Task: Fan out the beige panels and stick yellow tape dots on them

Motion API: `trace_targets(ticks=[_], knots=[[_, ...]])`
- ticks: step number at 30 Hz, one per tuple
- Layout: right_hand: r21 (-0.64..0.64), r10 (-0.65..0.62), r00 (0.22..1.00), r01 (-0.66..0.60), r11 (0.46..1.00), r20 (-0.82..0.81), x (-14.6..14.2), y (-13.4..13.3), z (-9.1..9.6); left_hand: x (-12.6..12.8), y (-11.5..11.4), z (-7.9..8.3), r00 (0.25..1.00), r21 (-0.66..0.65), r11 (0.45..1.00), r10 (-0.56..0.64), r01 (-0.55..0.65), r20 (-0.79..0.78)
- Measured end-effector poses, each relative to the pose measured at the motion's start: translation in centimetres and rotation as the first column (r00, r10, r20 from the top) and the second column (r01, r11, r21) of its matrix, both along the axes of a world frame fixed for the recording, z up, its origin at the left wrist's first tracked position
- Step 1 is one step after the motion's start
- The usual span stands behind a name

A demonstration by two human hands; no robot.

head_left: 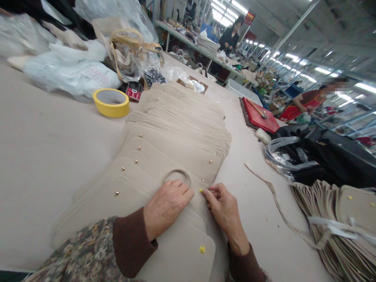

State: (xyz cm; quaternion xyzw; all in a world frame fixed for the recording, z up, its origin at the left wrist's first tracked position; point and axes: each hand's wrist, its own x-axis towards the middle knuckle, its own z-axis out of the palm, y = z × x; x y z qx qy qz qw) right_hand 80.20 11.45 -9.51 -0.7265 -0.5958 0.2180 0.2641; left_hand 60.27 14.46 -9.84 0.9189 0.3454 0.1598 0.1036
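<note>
Surface (73, 137) carrying fanned panels (173, 149), looking light, bendy, prob. slick; edges prob. offering best grip. Hands sitting apart: L hand (172, 201) resting over ring (178, 170), hold unclear; R hand (221, 203) pinching yellow tab (201, 190) by panel edge.

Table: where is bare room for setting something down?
Bare table lies left of the beige panels, in front of the yellow tape roll; a narrower patch separates the panels from the beige strap. Crowded: the far-left corner under plastic bags.

Pale worktable (38, 149), overlapping beige panels (179, 143), yellow tape roll (113, 111), black bag (337, 147), tied beige bundle (346, 252)
</note>
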Motion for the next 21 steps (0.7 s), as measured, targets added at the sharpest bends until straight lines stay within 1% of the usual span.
trace_targets(ticks=[2, 3, 5, 7, 9, 11, 14, 16, 19, 21], knots=[[0.029, 0.05, 0.998, -0.049, 0.998, -0.044, 0.2, -0.6, -0.2, 0.0, 0.0, 0.0, 1.0, 0.011, 1.0, 0.004, -0.004, -0.001], [0.055, 0.079, 0.996, -0.078, 0.995, -0.028, 0.2, -0.8, -0.3, 0.0, 0.0, 0.0, 1.0, 0.016, 1.0, 0.007, -0.007, -0.003], [0.107, 0.111, 0.992, -0.117, 0.987, 0.055, -0.2, -1.1, -0.5, 0.0, -0.1, 0.1, 1.0, 0.018, 1.0, 0.015, -0.015, -0.004], [0.136, 0.112, 0.982, -0.134, 0.982, 0.153, -0.8, -0.9, -0.8, 0.1, -0.1, 0.1, 1.0, 0.01, 1.0, 0.016, -0.016, -0.006], [0.146, 0.104, 0.968, -0.14, 0.979, 0.23, -1.3, -0.5, -0.9, 0.1, -0.1, 0.0, 1.0, 0.004, 1.0, 0.012, -0.012, -0.008], [0.14, 0.101, 0.958, -0.142, 0.98, 0.269, -1.6, 0.0, -0.9, 0.1, 0.0, 0.0, 1.0, 0.007, 1.0, 0.009, -0.009, -0.009], [0.1, 0.106, 0.96, -0.136, 0.986, 0.259, -1.7, 0.5, -0.4, 0.1, 0.0, 0.0, 1.0, 0.034, 0.999, 0.016, -0.016, 0.01], [0.042, 0.144, 0.966, -0.157, 0.987, 0.216, -1.5, 0.5, 0.2, -0.1, 0.0, 0.1, 0.998, 0.064, 0.998, 0.018, -0.021, 0.055], [-0.086, 0.249, 0.964, -0.241, 0.967, 0.098, -1.1, 0.1, 1.1, -0.5, 0.0, 0.2, 0.984, 0.101, 0.995, -0.017, -0.001, 0.178], [-0.128, 0.296, 0.955, -0.291, 0.948, 0.023, -0.9, -0.2, 1.4, -0.7, 0.1, 0.1, 0.959, 0.096, 0.995, -0.055, 0.029, 0.279]])
